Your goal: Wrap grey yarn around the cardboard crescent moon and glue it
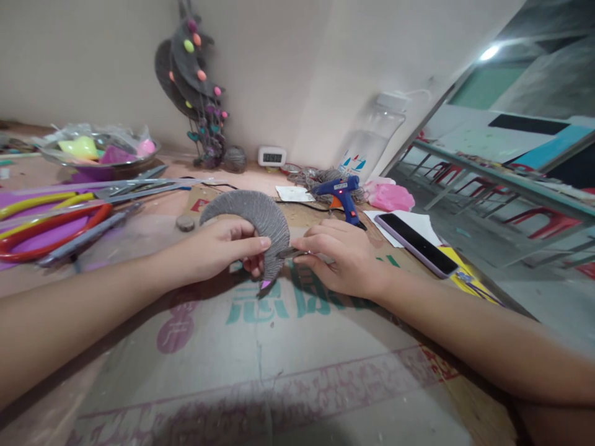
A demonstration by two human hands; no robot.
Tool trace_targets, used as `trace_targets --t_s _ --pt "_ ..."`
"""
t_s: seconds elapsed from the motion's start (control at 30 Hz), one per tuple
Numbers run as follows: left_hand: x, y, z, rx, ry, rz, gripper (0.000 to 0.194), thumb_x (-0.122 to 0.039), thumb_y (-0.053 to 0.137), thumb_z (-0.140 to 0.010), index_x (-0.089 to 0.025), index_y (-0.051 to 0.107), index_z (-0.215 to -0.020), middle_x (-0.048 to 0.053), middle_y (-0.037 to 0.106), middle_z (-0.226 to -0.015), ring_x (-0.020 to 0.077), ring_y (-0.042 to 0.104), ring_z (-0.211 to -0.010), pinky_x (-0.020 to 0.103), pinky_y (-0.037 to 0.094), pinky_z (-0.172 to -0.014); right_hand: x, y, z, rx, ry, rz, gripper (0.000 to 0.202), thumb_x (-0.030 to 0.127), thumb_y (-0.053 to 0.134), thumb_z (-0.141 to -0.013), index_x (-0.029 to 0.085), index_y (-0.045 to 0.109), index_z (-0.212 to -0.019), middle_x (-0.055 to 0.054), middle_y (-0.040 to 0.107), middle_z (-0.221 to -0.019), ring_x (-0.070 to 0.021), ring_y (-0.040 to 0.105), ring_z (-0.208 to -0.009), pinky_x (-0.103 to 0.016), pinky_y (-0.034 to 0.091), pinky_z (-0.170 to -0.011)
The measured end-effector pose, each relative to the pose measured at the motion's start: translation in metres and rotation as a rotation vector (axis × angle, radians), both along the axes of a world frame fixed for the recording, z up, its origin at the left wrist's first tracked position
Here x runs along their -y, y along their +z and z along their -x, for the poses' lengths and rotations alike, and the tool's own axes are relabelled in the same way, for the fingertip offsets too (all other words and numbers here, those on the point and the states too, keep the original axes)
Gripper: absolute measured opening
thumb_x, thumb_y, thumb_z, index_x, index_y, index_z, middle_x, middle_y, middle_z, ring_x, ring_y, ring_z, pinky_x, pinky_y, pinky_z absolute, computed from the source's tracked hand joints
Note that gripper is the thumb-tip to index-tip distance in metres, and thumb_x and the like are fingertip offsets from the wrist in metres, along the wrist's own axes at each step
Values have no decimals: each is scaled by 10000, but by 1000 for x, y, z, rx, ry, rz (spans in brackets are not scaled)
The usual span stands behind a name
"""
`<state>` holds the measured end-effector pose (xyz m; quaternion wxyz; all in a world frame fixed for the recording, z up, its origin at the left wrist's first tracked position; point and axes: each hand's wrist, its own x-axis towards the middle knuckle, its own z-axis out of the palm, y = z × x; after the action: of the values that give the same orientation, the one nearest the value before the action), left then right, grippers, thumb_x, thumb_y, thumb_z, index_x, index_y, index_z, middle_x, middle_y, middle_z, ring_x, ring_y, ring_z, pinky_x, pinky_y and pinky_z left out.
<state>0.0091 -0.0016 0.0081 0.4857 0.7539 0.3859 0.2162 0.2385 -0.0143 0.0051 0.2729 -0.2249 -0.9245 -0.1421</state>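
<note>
My left hand [237, 246] grips a crescent moon shape [260, 214] wound in grey yarn, thumb on its front and fingers behind. Near the crescent's lower tip a small pink patch [265, 284] shows. My right hand [341, 254], fingers pinched together, holds a short thin dark grey piece [290, 253] against the crescent's right edge. Whether that piece is yarn or a tool, I cannot tell. Both hands are above a cardboard sheet [279, 347] with green and purple print.
A blue glue gun [341, 193], loose grey yarn [320, 178] and a phone [416, 244] lie to the right. At left are red-handled scissors [56, 251] and a bowl [134, 160] of bagged colored pieces. Finished moon hangings [193, 80], a digital clock [272, 157] and a bottle [374, 133] stand behind.
</note>
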Motion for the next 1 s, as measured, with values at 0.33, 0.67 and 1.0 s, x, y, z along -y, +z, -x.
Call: trace_targets --t_s 0.33,0.67,1.0 --pt "1 1 0 -33 14 -24 347 -417 489 -830 -180 602 -603 -7 674 -602 123 604 -588 215 460 -586 0 -3 -1 29 10 3 145 274 504 -886 165 574 -951 -21 636 -766 -127 555 -691 -262 386 -636" --pt "1 2 1 -24 -7 -10 344 -409 491 -838 -179 612 -612 -3 680 -607 119 602 -584 213 451 -580 1 0 -1 113 3 -71 133 227 507 -874 154 594 -942 -28 635 -755 -136 510 -671 -269 359 -608" --pt "-1 0 2 -36 -20 -47 361 -432 485 -841 -183 614 -614 -9 678 -619 118 601 -592 215 445 -590 1 2 1 120 24 -92 145 210 467 -890 167 601 -923 -19 637 -723 -131 514 -651 -267 369 -603"
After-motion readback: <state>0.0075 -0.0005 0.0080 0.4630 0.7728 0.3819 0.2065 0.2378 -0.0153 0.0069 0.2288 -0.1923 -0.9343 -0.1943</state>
